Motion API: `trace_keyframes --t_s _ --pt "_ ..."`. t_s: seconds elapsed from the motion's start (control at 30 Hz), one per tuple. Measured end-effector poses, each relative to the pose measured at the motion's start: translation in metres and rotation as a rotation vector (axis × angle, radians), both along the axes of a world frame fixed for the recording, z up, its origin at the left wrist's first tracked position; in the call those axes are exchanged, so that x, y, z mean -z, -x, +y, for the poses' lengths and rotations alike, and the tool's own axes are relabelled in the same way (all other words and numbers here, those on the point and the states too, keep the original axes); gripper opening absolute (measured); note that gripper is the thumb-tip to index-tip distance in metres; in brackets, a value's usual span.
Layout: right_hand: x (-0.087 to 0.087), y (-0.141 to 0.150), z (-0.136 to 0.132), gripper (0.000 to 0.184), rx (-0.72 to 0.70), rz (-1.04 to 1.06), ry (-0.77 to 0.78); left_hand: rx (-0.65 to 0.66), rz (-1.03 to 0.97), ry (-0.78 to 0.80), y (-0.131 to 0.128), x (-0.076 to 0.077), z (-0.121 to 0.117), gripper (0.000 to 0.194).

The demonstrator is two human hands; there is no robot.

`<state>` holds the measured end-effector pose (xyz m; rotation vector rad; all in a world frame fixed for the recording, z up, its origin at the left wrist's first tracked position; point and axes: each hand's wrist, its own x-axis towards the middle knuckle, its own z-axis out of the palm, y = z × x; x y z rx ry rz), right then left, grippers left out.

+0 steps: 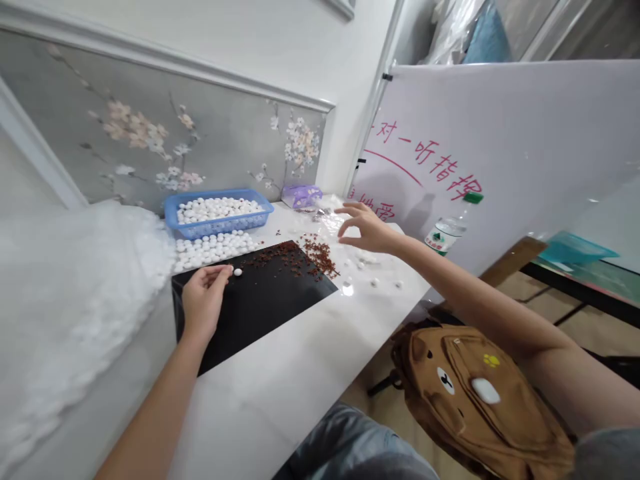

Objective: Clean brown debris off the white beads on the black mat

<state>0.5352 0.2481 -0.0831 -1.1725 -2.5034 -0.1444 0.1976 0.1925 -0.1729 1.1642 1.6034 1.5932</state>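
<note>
My left hand (204, 300) is over the left part of a black mat (250, 327), its thumb and forefinger pinched on a small white ball (231, 269) that mostly hides behind the fingertips. Right beside them lies another white ball (238, 272). Small reddish-brown pieces (320, 257) are scattered across the mat's far edge and onto the white tabletop. My right hand (367, 230) hovers above the table's far right, thumb and fingers apart with nothing visible between them. Under and beyond it lies clear plastic wrapping (327, 217).
A blue basket (183, 230) full of white balls stands at the back, with rows of loose balls (215, 248) before it. A large translucent bag (80, 320) fills the left. A purple packet (303, 195), bottle (447, 227) and brown bear backpack (480, 400) are also around.
</note>
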Motion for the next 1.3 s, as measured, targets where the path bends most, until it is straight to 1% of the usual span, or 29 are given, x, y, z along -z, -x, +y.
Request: trace_keyframes --t_s 0.1,0.17,0.23,0.3,0.37,0.47,0.53,0.63,0.7,0.8,0.87,0.97,1.03,1.1,1.13,1.23,1.3 --pt "0.033 -0.032 -0.022 0.010 0.089 0.050 0.095 -0.006 0.003 0.024 -0.002 -0.003 0.000 0.031" --pt "0.055 -0.045 -0.035 0.007 0.166 0.116 0.139 -0.009 0.014 0.033 -0.003 -0.005 0.000 0.030" --pt "0.074 -0.053 -0.044 0.008 0.211 0.145 0.141 -0.012 0.018 0.038 -0.003 -0.006 0.000 0.030" --pt "0.089 -0.059 -0.050 0.009 0.241 0.169 0.135 -0.017 0.017 0.046 -0.004 -0.007 0.001 0.029" --pt "0.098 -0.062 -0.053 0.009 0.256 0.190 0.132 -0.026 0.011 0.047 -0.005 -0.007 0.001 0.028" --pt "0.100 -0.066 -0.055 0.010 0.251 0.206 0.134 -0.035 0.004 0.042 -0.007 -0.008 0.003 0.028" --pt "0.097 -0.069 -0.055 0.011 0.238 0.213 0.132 -0.047 0.005 0.044 -0.008 -0.008 0.003 0.028" --pt "0.091 -0.074 -0.052 0.012 0.251 0.262 0.074 -0.047 0.011 0.051 -0.009 -0.008 0.003 0.029" --pt "0.089 -0.079 -0.049 0.013 0.294 0.307 0.016 -0.043 0.019 0.053 -0.008 -0.008 0.003 0.030" --pt "0.092 -0.085 -0.043 0.017 0.385 0.350 -0.044 -0.048 0.030 0.051 -0.007 -0.007 0.003 0.031" --pt "0.095 -0.087 -0.040 0.018 0.430 0.359 -0.056 -0.043 0.032 0.049 -0.006 -0.007 0.003 0.031" --pt "0.099 -0.090 -0.038 0.013 0.461 0.356 -0.051 -0.040 0.029 0.040 -0.007 -0.007 0.004 0.031" --pt "0.100 -0.091 -0.036 0.020 0.490 0.363 -0.057 -0.046 0.025 0.045 -0.008 -0.007 0.005 0.030" --pt "0.101 -0.091 -0.035 0.027 0.527 0.369 -0.058 -0.048 0.022 0.052 -0.008 -0.007 0.005 0.029" --pt "0.101 -0.090 -0.034 0.028 0.542 0.368 -0.052 -0.046 0.021 0.054 -0.009 -0.007 0.006 0.029" --pt "0.103 -0.081 -0.039 0.022 0.551 0.352 -0.026 -0.049 0.025 0.045 -0.009 -0.008 0.006 0.028" --pt "0.105 -0.071 -0.047 0.021 0.535 0.330 -0.020 -0.072 0.041 0.054 -0.011 -0.010 0.006 0.027"
